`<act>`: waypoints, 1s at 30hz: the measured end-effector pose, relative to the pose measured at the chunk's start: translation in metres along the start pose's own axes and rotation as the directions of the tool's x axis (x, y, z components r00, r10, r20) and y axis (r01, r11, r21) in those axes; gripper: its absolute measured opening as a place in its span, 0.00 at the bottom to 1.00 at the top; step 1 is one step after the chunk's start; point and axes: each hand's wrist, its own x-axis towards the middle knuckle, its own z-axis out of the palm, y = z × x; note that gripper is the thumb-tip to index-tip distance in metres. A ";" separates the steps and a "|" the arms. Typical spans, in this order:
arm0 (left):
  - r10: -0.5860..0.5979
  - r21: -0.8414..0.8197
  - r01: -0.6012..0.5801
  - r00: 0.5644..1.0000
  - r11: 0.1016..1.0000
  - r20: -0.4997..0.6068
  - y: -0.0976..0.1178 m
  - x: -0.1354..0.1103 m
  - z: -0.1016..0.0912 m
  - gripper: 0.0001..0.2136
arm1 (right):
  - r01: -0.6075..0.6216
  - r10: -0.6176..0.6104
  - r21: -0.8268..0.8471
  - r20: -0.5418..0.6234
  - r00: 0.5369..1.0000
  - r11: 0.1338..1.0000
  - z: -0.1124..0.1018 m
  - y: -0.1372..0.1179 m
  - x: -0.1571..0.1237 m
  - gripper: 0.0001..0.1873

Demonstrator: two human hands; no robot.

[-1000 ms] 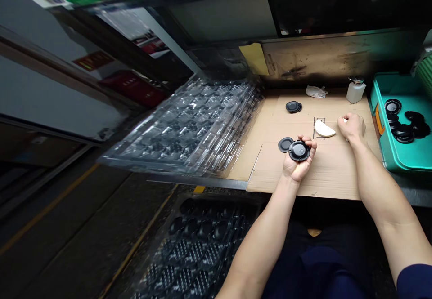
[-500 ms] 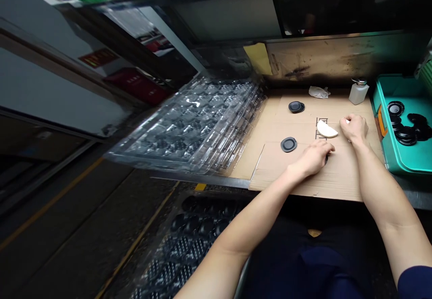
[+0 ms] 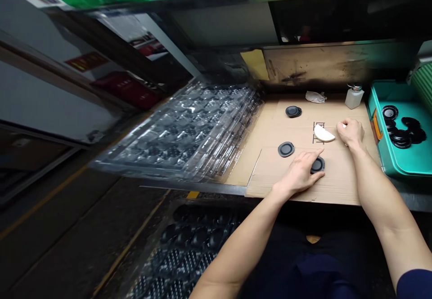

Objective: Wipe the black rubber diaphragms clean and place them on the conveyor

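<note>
One black disc [image 3: 318, 166] on cardboard [image 3: 337, 184], under fingertips of left grip [image 3: 299, 174].

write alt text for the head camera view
A person's left hand lies flat on a cardboard sheet, fingertips on a black disc; the right hand is curled beside a white half-round piece. Clear trays sit left, a teal bin right.

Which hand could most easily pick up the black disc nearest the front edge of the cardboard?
Left, most likely. The left hand lies flat with its fingers touching that black disc, while the right hand is curled shut farther back, beside the white pad.
</note>
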 end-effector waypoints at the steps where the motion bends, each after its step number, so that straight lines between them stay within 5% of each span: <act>1: -0.001 -0.026 0.000 0.999 1.000 -0.042 -0.001 0.000 -0.007 0.31 | -0.003 0.003 0.002 0.001 1.000 1.000 0.000 0.000 0.000 0.17; 3: -0.055 -0.072 0.039 0.970 0.997 -0.237 -0.007 0.001 -0.025 0.30 | -0.006 0.005 0.004 0.011 1.000 1.000 -0.001 0.001 -0.001 0.17; 5: -0.139 -0.061 0.125 0.882 0.990 -0.450 -0.015 0.003 -0.046 0.28 | 0.002 -0.002 0.003 0.016 1.000 1.000 -0.001 0.000 -0.001 0.18; 7: -0.199 0.013 0.241 0.827 0.970 -0.525 -0.025 0.005 -0.063 0.28 | 0.003 -0.003 -0.002 0.013 1.000 1.000 -0.001 0.000 -0.001 0.18; 10: -0.258 0.111 0.339 0.857 0.934 -0.445 -0.035 0.009 -0.073 0.27 | -0.016 0.016 -0.012 0.012 1.000 1.000 -0.001 0.000 -0.002 0.18; 16: -0.219 0.088 0.271 0.899 0.959 -0.378 -0.042 0.018 -0.067 0.27 | -0.009 0.010 -0.003 0.023 1.000 1.000 -0.001 0.000 0.000 0.18; 20: -0.202 0.139 0.240 0.949 0.961 -0.241 -0.045 0.016 -0.082 0.31 | -0.021 0.023 -0.026 0.057 0.998 0.999 -0.005 -0.003 -0.008 0.18; 25: -0.229 0.527 0.254 0.967 0.811 -0.114 -0.058 0.017 -0.104 0.32 | 0.019 -0.016 -0.022 0.118 0.993 1.000 -0.002 -0.004 -0.011 0.17; 30: -0.243 0.657 0.226 0.968 0.720 -0.066 -0.058 0.022 -0.108 0.25 | 0.047 -0.045 -0.009 0.131 0.990 0.999 0.001 -0.002 -0.010 0.16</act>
